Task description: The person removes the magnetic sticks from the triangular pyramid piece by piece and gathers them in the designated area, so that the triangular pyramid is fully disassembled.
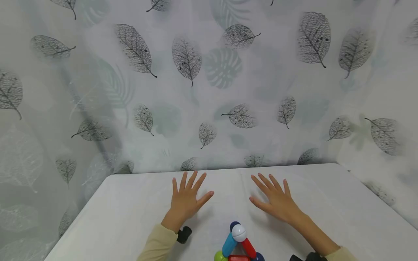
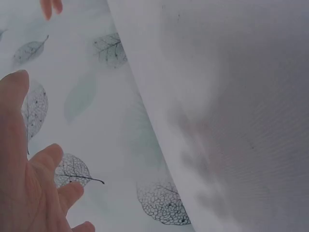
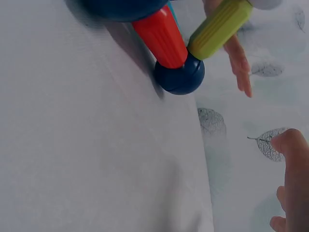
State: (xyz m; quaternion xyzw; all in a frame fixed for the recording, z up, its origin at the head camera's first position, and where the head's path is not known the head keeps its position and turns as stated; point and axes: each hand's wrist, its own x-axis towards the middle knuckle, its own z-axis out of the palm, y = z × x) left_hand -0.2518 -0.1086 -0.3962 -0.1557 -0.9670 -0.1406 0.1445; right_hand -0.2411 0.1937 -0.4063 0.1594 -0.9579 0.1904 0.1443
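Both hands are held over the white table with fingers spread and nothing in them. The left hand [image 1: 185,201] is left of centre in the head view, palm down, thumb toward the middle. Opposite it, the right hand [image 1: 277,201] spreads its fingers in the same way. Between the forearms, at the bottom edge, stands a toy structure of rods and balls. It has a white ball [image 1: 239,233] on top, a blue rod [image 1: 229,245], a red rod [image 1: 249,248] and a green ball [image 1: 220,256]. In the right wrist view a yellow-green rod [image 3: 219,28] meets a dark blue ball [image 3: 179,75].
The white table [image 1: 130,203] reaches back to a curtain [image 1: 209,90] printed with leaves, which also hangs along both sides. A black wrist device [image 1: 184,234] sits on the left wrist, and another black device [image 1: 308,257] is on the right one.
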